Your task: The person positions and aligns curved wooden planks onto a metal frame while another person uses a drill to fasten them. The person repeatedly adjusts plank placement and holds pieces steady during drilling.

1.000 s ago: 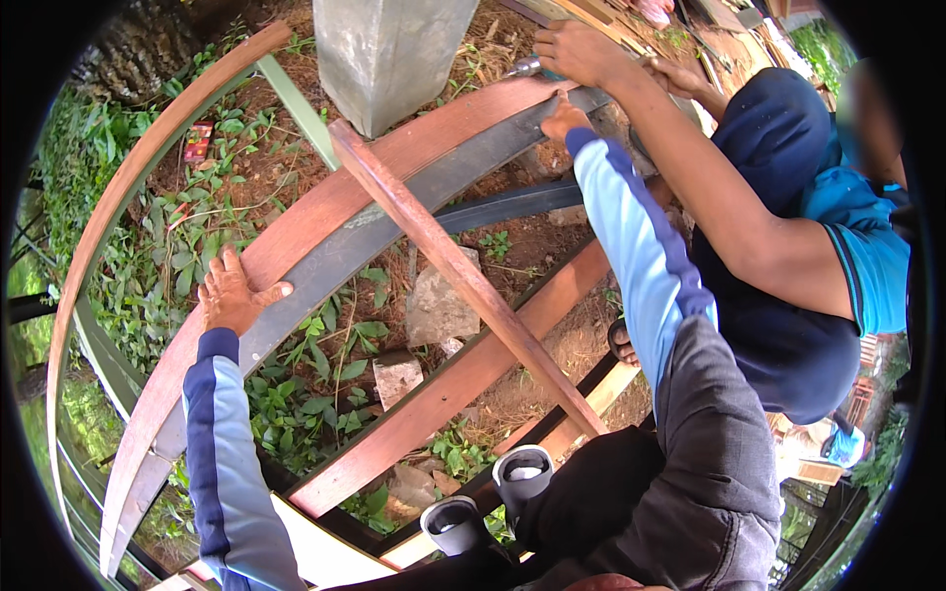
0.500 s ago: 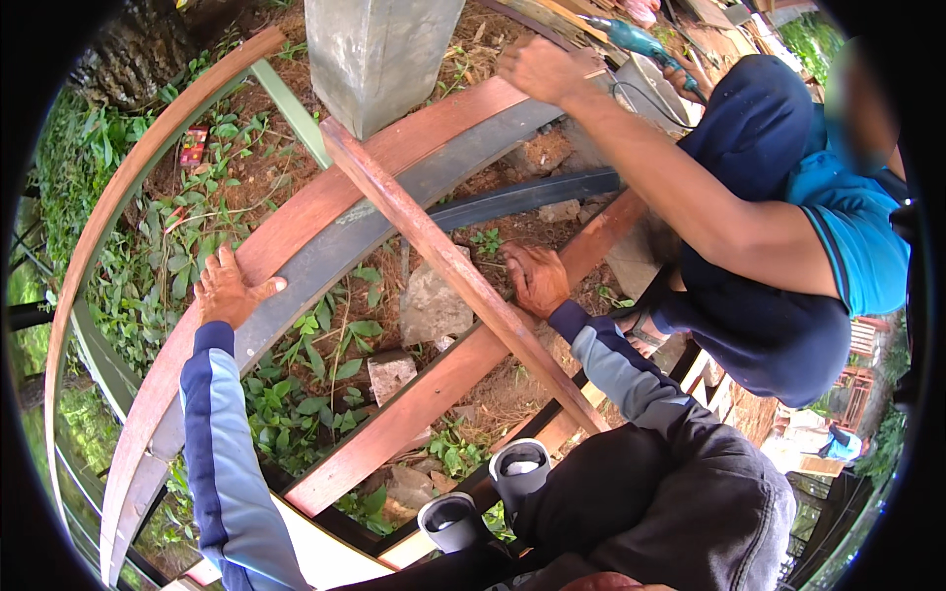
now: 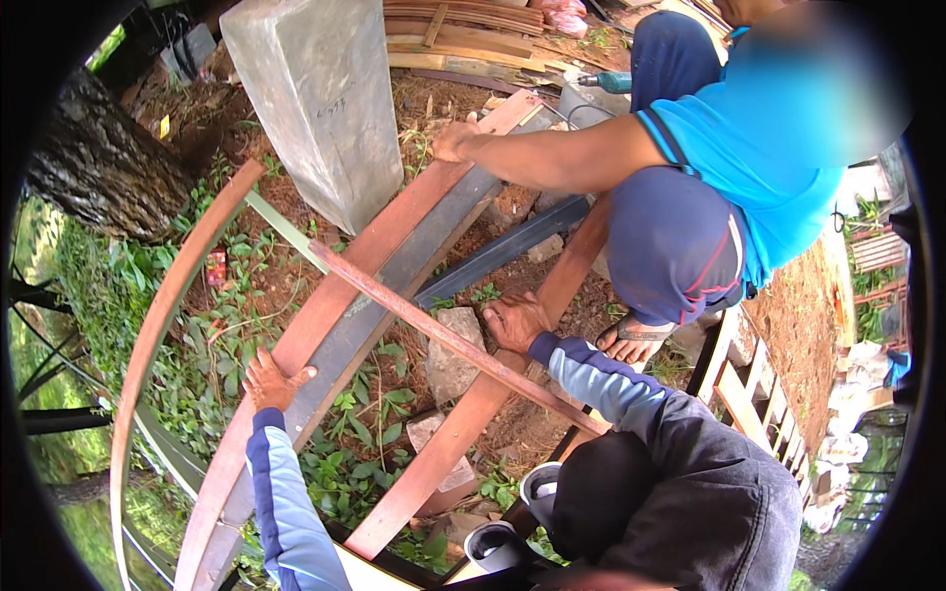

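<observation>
two hands of the wearer — one left hand (image 3: 274, 382) and one right hand (image 3: 516, 320) — plus one co-worker's hand (image 3: 455, 140) in view. two curved wooden planks (image 3: 399, 212), one straight reddish plank (image 3: 443, 448), one narrow wooden crossbar (image 3: 443, 335). one concrete post (image 3: 325, 108), one thick tree trunk (image 3: 103, 163), one green power drill (image 3: 613, 82), one red packet (image 3: 216, 268) — and two slide sandals (image 3: 493, 549).

matt wooden plank (image 3: 414, 209), smooth concrete post (image 3: 304, 81)

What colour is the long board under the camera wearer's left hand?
The long board under the left hand is reddish-brown; the head view shows it best.
</observation>
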The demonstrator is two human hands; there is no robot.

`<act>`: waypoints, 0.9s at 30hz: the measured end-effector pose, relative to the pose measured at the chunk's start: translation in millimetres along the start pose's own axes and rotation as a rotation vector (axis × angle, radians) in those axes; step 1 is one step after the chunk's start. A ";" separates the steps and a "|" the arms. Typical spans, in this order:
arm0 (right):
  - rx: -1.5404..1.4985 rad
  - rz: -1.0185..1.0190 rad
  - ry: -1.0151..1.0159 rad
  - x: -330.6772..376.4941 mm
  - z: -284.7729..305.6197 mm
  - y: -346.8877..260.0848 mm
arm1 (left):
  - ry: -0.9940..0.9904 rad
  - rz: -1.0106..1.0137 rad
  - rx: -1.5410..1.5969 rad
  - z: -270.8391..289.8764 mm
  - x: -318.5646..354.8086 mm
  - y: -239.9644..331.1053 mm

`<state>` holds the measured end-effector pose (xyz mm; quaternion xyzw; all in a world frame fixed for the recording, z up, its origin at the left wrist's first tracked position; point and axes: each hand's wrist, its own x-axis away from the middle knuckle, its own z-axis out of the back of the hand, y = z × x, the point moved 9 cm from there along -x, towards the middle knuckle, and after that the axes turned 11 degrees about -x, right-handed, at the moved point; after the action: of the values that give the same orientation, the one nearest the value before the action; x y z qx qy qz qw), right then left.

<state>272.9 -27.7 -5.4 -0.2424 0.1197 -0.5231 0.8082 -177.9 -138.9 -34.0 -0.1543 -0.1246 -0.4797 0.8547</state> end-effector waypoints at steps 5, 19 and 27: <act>0.028 -0.029 -0.024 -2.9 -0.5 0.6 | 0.128 0.043 -0.016 5.5 20.4 -10.0; 0.054 -0.084 -0.084 -6.4 -11.2 7.5 | -0.040 -0.010 0.112 -45.5 20.4 -93.5; 0.061 -0.059 -0.041 -5.8 -12.5 10.4 | -0.088 -0.027 0.096 -45.3 15.3 -92.6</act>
<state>273.1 -22.3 -21.7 -0.2318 0.0802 -0.5449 0.8018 -246.7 -213.7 -56.9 -0.1322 -0.1870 -0.4774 0.8483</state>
